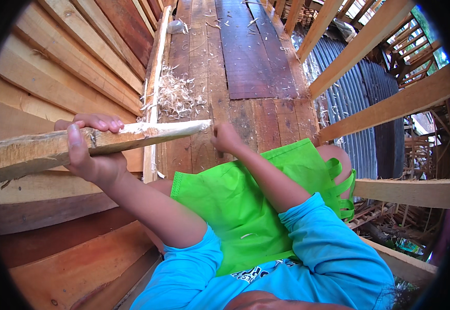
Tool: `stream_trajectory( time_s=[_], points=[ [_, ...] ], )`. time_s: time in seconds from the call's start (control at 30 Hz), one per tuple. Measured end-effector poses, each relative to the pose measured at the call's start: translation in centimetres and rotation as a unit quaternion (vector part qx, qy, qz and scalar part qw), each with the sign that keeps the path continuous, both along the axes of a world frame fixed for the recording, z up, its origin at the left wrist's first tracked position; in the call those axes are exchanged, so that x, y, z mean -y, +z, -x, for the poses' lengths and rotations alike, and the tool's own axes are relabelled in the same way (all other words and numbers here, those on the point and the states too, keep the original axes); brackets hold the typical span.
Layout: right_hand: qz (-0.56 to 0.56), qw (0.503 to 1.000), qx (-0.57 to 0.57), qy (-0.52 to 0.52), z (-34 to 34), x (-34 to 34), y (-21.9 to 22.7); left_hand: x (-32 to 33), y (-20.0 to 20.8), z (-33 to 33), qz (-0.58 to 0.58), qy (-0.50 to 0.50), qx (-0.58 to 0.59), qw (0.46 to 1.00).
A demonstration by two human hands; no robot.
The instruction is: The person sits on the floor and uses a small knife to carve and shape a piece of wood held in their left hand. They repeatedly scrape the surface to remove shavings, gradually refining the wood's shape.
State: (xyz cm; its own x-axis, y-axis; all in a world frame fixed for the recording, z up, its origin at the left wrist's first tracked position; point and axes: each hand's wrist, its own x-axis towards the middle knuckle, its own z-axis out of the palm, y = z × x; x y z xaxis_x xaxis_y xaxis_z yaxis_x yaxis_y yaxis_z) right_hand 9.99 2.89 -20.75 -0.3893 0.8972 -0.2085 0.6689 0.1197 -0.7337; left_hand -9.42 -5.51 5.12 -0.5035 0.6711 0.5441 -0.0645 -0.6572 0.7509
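A long, rough piece of wood (157, 132) reaches in from the left, its right end cut to a pale, freshly shaved taper. My left hand (98, 164) is wrapped round it from below, with the thumb on the near side and fingers over the top. Just right of the tapered tip, my right hand (228, 139) is closed in a fist. A small dark bit shows under that fist, but what it holds is hidden. Across my lap lies a bright green cloth bag (230, 204) with its handles toward the right.
Curly wood shavings (176, 93) are heaped on the plank floor (199, 46) beyond the wood. A small clear container (176, 27) stands farther off by a pale edge beam (155, 77). A board wall (54, 67) rises on the left. Slanting wooden posts (390, 111) and corrugated metal sheets (346, 98) line the right.
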Motion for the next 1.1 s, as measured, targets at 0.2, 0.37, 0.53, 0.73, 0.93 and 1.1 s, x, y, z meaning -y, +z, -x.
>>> stream_trajectory(
  time_s=[0.2, 0.37, 0.53, 0.73, 0.93, 1.1],
  points=[
    [-0.062, 0.987, 0.085, -0.123, 1.2, 2.2, -0.1, -0.4, 0.6, -1.0, -0.008, 0.030, -0.002, 1.000],
    [0.047, 0.998, -0.001, -0.037, 1.2, 2.6, 1.7, -0.6, 0.7, -1.4, -0.012, 0.027, -0.012, 0.999],
    [0.148, 0.987, 0.010, -0.055, 1.2, 2.3, 5.6, -0.3, 0.6, -0.9, -0.012, 0.032, -0.018, 0.999],
    [-0.026, 0.998, -0.024, -0.061, 1.9, 1.8, 1.8, -0.4, 0.5, -0.9, -0.013, 0.039, 0.001, 0.999],
    [-0.082, 0.991, 0.005, -0.104, 2.2, -0.1, -1.3, 0.2, 0.6, -0.2, -0.023, 0.005, 0.022, 0.999],
    [-0.063, 0.994, 0.087, -0.030, 4.4, -1.1, -2.0, 0.5, 0.5, 0.0, -0.015, 0.025, 0.005, 1.000]
  ],
)
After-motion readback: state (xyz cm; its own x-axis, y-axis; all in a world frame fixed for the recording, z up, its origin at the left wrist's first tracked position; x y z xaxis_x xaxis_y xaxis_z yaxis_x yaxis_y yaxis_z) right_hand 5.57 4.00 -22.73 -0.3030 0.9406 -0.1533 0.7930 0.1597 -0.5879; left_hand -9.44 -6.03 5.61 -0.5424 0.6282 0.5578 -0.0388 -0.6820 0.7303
